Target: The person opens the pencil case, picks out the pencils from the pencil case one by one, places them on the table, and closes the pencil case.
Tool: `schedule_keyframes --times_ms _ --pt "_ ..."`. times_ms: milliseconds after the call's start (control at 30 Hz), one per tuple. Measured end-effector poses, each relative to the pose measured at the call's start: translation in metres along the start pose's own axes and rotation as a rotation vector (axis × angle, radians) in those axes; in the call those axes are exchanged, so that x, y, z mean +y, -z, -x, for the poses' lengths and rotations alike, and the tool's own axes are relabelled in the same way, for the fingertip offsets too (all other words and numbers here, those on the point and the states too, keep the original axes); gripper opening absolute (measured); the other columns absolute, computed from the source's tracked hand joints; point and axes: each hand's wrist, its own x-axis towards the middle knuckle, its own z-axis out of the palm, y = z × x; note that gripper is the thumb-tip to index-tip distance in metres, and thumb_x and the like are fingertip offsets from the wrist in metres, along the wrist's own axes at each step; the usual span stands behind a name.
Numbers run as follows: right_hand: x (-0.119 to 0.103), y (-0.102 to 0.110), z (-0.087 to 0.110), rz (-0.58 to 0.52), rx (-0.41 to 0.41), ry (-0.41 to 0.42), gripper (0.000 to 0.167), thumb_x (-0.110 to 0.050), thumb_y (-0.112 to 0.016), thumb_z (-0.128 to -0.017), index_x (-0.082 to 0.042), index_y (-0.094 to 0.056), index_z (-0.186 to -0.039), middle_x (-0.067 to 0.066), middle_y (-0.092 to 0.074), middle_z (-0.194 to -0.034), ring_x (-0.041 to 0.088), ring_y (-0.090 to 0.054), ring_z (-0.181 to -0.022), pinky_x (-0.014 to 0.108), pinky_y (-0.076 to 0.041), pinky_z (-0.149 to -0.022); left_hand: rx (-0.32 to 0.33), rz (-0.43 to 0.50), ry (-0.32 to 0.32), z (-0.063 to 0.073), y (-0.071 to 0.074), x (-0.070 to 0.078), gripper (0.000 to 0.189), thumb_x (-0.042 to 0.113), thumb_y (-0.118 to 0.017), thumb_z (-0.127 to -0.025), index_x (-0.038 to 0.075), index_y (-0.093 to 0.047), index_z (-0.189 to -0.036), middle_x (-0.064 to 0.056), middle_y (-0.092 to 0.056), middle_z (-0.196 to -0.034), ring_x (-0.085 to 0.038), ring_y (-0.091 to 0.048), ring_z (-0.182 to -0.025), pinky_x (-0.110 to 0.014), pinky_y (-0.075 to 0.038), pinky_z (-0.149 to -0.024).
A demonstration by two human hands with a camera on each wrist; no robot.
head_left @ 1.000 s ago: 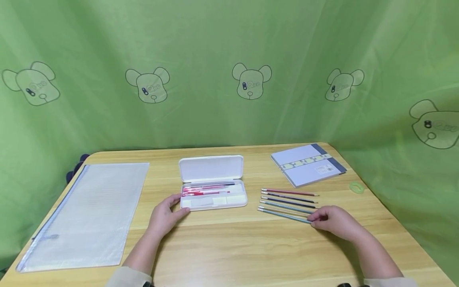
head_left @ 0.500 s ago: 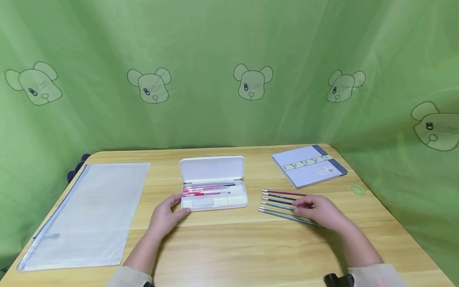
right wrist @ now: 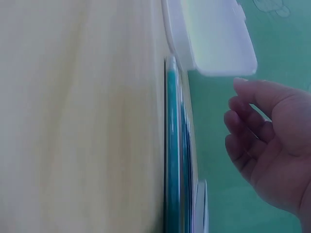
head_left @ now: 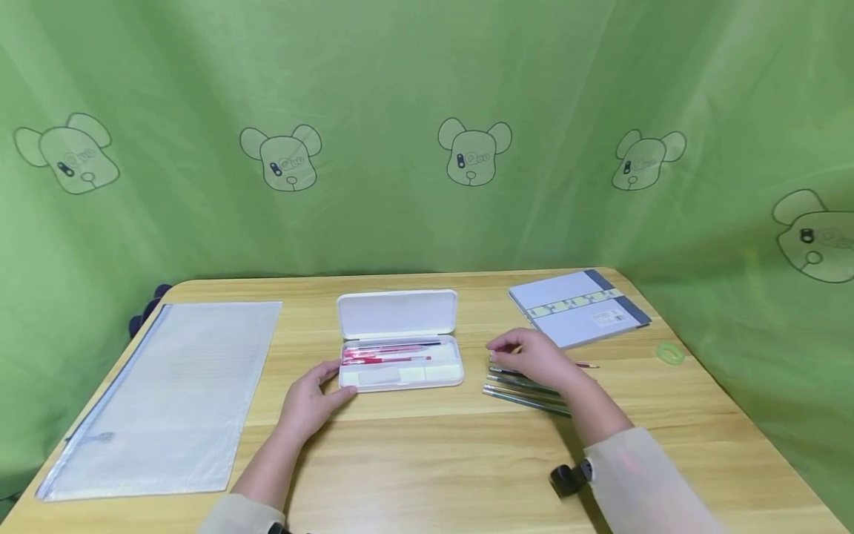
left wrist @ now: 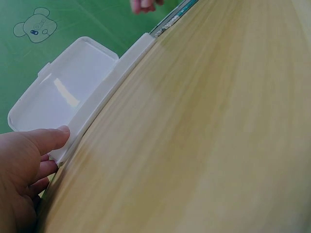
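Note:
A white pencil case (head_left: 400, 314) stands with its lid up in the middle of the table. Several pens (head_left: 387, 360), mostly red or pink, lie inside it. My left hand (head_left: 308, 404) grips the case's left end, thumb at the front edge, as the left wrist view also shows. My right hand (head_left: 542, 362) hovers over the eraser ends of several pencils (head_left: 523, 401) laid side by side right of the case. In the right wrist view its fingers are loosely bent, with nothing between them. That hand and forearm hide parts of the pencils in the head view.
At the left lies a translucent zip pouch (head_left: 167, 400). Notebooks (head_left: 577, 308) with a patterned band lie at the back right, near a small green ring (head_left: 670, 354). A green curtain (head_left: 373, 222) hangs behind the wooden table (head_left: 427, 467).
My right hand has moved left and away from me, from the pencils' near right ends across to the eraser ends. My left hand has stayed at the pencil case.

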Motion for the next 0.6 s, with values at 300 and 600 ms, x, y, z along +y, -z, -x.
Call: schedule_keyframes --times_ms 300,600 --pt "-0.034 -0.026 -0.033 -0.049 -0.008 0.043 0.024 -0.012 -0.067 -0.09 -0.005 -0.072 -0.112 0.01 -0.071 -0.104 0.021 -0.062 -0.095 0.034 -0.054 -0.082 0.002 0.0 0.004 0.001 0.001 0.001 0.057 0.023 -0.075 -0.085 0.001 -0.056 -0.134 -0.018 -0.059 -0.137 -0.037 -0.046 -0.137 -0.053 -0.032 -0.118" --pt "-0.058 -0.053 -0.059 -0.019 -0.042 0.012 0.023 -0.011 -0.066 -0.091 -0.008 -0.073 -0.113 0.007 -0.069 -0.107 0.02 -0.061 -0.099 0.04 -0.053 -0.094 0.004 -0.003 0.002 0.0 0.001 0.0 0.057 0.024 -0.075 -0.085 0.002 -0.056 -0.134 -0.017 -0.06 -0.136 -0.037 -0.046 -0.137 -0.053 -0.032 -0.118"
